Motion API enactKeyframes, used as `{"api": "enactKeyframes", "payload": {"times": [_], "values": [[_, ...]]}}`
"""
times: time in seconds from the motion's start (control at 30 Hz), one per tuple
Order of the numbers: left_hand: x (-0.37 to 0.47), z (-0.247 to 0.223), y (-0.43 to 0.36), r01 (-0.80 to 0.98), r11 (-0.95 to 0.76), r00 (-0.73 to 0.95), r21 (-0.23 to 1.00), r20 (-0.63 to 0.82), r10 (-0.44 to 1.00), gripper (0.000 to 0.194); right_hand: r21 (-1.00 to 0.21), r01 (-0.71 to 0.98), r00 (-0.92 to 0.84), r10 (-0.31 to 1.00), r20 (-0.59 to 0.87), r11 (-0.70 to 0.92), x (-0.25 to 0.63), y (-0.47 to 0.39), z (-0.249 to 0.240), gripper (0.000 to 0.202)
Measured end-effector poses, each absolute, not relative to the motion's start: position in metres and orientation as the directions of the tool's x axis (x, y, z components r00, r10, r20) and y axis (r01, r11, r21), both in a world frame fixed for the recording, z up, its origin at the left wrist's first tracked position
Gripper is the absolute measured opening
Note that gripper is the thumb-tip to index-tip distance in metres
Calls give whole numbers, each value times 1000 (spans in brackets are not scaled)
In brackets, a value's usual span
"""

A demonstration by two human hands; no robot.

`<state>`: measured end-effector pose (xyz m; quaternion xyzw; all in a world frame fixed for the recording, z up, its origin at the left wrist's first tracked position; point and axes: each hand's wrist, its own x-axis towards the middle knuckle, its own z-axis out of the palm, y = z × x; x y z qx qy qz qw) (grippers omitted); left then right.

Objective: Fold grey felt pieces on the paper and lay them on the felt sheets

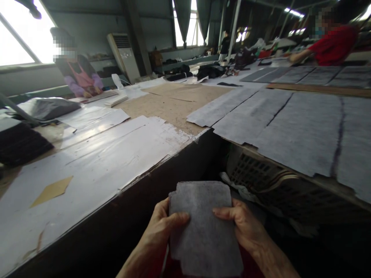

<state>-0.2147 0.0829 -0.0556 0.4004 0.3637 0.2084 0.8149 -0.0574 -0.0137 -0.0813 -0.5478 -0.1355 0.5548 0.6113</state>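
Held in front of me, beyond the table's edge, is a grey fabric panel (pixel 204 231) with notched corners. Whether it is one piece or a stack, I cannot tell. My left hand (pixel 166 222) grips its left side, thumb lying on top and fingers hidden underneath. On the opposite side my right hand (pixel 239 216) closes on it the same way. To the right, large grey fabric sheets (pixel 261 112) with dark gaps between them lie across the work surface.
A white-covered table (pixel 95 154) runs along the left, bearing a yellowish paper piece (pixel 52 191) and a dark fabric stack (pixel 23 144). Below the grey sheets stands a plastic crate (pixel 255 170). One person in a pink apron (pixel 78 73) works at far left, another in red (pixel 333 46) at right.
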Motion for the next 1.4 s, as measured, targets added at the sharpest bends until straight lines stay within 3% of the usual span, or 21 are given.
{"api": "enactKeyframes", "payload": {"times": [0.13,0.27,0.5,0.63,0.8,0.97,1.23,1.4], "values": [[-217,-60,84,-55,658,669,751,-462,582,42,-862,-450,408,804,-433,-235,-52,-12,-83,35],[-219,-62,90,-51,619,698,784,-415,583,41,-926,-302,518,777,-358,-225,-47,-11,-74,29],[-218,-44,108,-14,566,792,824,-337,510,41,-928,-280,386,857,-341,-244,-37,-5,-56,34],[-217,-33,122,174,361,835,916,-331,439,31,-945,-141,289,901,-325,-296,-37,-1,-48,25],[-209,-28,129,356,131,856,925,-379,352,24,-955,57,197,941,-275,-291,-44,7,-34,15],[-211,-40,119,239,350,805,906,-386,451,24,-958,79,210,944,-255,-276,-22,4,-38,25],[-219,-65,98,-43,561,625,827,-416,661,31,-966,-225,332,922,-199,-127,-32,-18,-98,55],[-218,-78,94,-48,488,520,871,-396,757,38,-988,-95,574,805,-154,-121,-59,-19,-98,33]]}}
